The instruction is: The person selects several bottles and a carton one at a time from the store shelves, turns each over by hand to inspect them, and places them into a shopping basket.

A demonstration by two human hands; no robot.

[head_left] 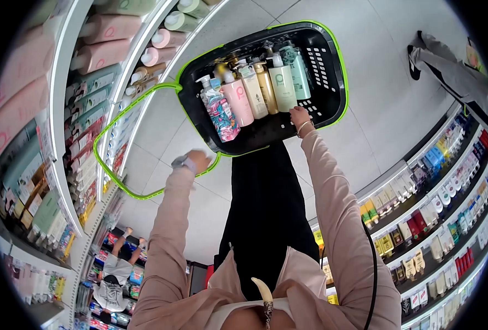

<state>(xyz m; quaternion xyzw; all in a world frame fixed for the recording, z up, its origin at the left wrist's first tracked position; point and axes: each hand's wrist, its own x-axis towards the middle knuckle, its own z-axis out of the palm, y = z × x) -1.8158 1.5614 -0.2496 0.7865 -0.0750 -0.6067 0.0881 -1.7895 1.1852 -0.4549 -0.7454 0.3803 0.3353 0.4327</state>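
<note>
My right hand (300, 117) reaches into a black shopping basket (326, 104) with a bright green rim. Its bent fingers are at the lower end of a pale green pump bottle (282, 85). Beside that bottle lie a teal pump bottle (298, 74), an amber pump bottle (266, 88), a cream pump bottle (253, 93), a pink pump bottle (237, 99) and a floral-patterned pump bottle (222, 114). My left hand (200, 160), smeared by motion, is just outside the basket's lower left corner. It is close to the green basket handle (124, 190), which is swung out to the left.
Shelves of pump bottles (105, 55) curve along the left. More shelves with small packaged goods (420, 220) stand at the right. A person's legs (442, 66) show at the upper right on the tiled floor (381, 126); another person (112, 286) is at lower left.
</note>
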